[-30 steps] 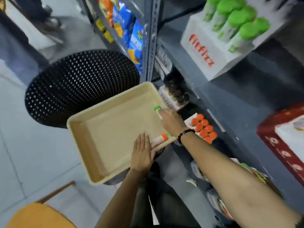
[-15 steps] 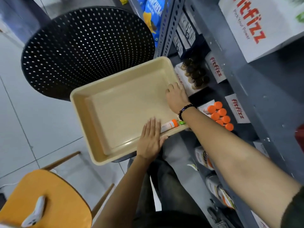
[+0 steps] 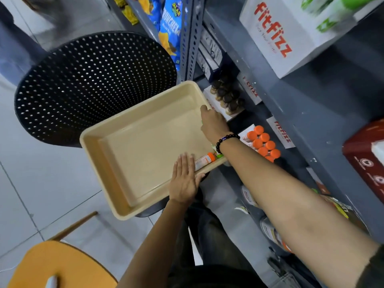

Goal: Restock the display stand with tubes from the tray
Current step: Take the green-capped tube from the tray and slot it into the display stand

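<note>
From the head view, the beige tray (image 3: 128,154) rests on a black perforated stool (image 3: 91,86) beside the shelving, and the left hand (image 3: 185,179) lies flat with fingers extended on its near rim, just as half a second ago, touching the orange-capped tube (image 3: 204,161) in the tray's corner. The right hand (image 3: 214,123) has slid further along the tray's far edge toward the display stand of dark-capped tubes (image 3: 227,98); whether it grips anything cannot be told, only a green sliver showing beside it. The stand of orange-capped tubes (image 3: 262,142) sits just beyond the wrist.
</note>
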Tool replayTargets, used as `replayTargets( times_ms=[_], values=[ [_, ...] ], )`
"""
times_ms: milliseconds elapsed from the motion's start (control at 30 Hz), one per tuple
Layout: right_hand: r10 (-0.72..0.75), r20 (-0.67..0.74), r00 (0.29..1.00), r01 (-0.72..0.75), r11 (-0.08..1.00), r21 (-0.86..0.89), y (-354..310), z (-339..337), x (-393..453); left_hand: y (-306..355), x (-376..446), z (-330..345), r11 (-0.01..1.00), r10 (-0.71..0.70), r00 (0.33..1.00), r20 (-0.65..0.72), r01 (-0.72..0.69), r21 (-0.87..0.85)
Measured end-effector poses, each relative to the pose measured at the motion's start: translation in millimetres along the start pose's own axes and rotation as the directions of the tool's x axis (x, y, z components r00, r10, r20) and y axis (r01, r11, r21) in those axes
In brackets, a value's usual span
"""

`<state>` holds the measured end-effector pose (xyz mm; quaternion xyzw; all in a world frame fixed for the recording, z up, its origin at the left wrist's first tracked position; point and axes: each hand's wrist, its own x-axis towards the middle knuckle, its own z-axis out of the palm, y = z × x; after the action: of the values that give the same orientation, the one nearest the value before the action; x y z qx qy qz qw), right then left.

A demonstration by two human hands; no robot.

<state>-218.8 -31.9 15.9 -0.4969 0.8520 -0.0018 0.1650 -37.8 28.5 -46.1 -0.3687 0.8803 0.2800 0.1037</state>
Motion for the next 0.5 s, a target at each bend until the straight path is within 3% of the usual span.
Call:
replayTargets(
  times_ms=[133,267,400,500],
  values=[
    [0.110,-0.039,0.993,-0.104,0.987,0.121,9.1,-35.3,-18.7,2.7,0.2,-9.4,0.999,0.017,1.000,-0.005,-0.016,0.045],
    [0.242,-0.148,0.959,-0.204,0.951,0.234,20.4,-95.4,-50.5,16.9,10.3,-41.5,0.984,0.141,0.988,-0.061,-0.133,0.118],
    [0.358,-0.247,0.900,-0.287,0.916,0.281,33.7,-155.9,-94.9,52.8,28.3,-90.0,0.943,0.319,0.938,-0.135,-0.299,0.149],
    [0.438,-0.329,0.836,-0.342,0.887,0.311,50.5,-193.5,-134.8,89.3,38.2,-118.5,0.876,0.473,0.863,-0.177,-0.440,0.196]
  ],
)
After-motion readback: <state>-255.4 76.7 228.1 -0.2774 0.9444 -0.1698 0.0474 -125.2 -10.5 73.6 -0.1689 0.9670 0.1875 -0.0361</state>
